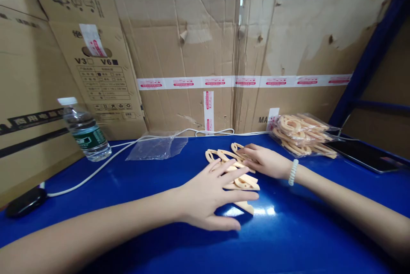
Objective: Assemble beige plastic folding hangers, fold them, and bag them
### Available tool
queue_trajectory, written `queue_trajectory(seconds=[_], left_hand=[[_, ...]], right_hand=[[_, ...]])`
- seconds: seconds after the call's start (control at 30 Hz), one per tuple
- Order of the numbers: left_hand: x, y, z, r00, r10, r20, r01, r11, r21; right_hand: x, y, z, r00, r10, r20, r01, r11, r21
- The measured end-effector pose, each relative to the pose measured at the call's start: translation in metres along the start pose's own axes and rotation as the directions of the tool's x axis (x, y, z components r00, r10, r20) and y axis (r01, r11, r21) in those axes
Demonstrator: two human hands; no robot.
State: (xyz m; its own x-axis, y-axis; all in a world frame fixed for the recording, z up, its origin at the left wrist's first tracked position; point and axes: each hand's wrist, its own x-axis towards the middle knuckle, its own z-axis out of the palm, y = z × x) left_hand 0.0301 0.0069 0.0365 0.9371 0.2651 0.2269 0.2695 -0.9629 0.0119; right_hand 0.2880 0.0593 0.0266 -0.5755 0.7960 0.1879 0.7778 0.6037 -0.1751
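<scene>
Several pale, wood-coloured flat pieces with looped ends (243,183) lie in a loose pile on the blue tabletop (297,231). My left hand (209,195) is stretched over the near left side of the pile, palm down with its fingers spread, and hides part of it. At the far right side of the pile, my right hand (264,161), with a pale beaded bracelet (293,172) at its wrist, has its fingers curled round one looped piece (236,147). Its fingertips are partly hidden.
Clear bags of similar pieces (299,133) are stacked at the back right beside a dark tablet or phone (368,155). An empty plastic bag (156,147), a water bottle (86,133), a white cable (96,174) and a black device (25,202) lie leftward. Cardboard (192,52) walls the back.
</scene>
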Motion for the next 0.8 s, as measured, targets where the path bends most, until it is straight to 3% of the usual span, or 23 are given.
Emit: queue_trajectory(seconds=[0.07, 0.2, 0.4, 0.6, 0.7, 0.8], left_hand=[[0.012, -0.006, 0.010, 0.999, 0.026, 0.032, -0.026, 1.000, -0.002], [0.028, -0.043, 0.024, 0.999, 0.002, 0.045, -0.001, 1.000, -0.018], [0.048, -0.102, 0.030, 0.987, -0.163, 0.008, 0.163, 0.986, 0.024], [0.057, -0.154, 0.035, 0.933, -0.355, -0.063, 0.358, 0.933, 0.037], [0.058, -0.159, 0.031, 0.920, -0.371, -0.125, 0.376, 0.926, 0.020], [0.059, -0.141, 0.026, 0.915, -0.350, -0.202, 0.353, 0.935, -0.024]], right_hand=[[0.002, 0.008, 0.002, 1.000, -0.010, -0.005, 0.010, 1.000, 0.024], [0.005, 0.032, 0.001, 0.999, 0.016, -0.038, -0.014, 0.999, 0.041], [0.004, 0.059, -0.004, 0.979, 0.187, -0.086, -0.188, 0.982, -0.011], [0.002, 0.065, -0.006, 0.941, 0.328, -0.085, -0.332, 0.942, -0.043], [0.000, 0.063, -0.011, 0.950, 0.311, -0.038, -0.312, 0.950, -0.018], [-0.003, 0.055, -0.017, 0.973, 0.229, 0.043, -0.231, 0.972, 0.049]])
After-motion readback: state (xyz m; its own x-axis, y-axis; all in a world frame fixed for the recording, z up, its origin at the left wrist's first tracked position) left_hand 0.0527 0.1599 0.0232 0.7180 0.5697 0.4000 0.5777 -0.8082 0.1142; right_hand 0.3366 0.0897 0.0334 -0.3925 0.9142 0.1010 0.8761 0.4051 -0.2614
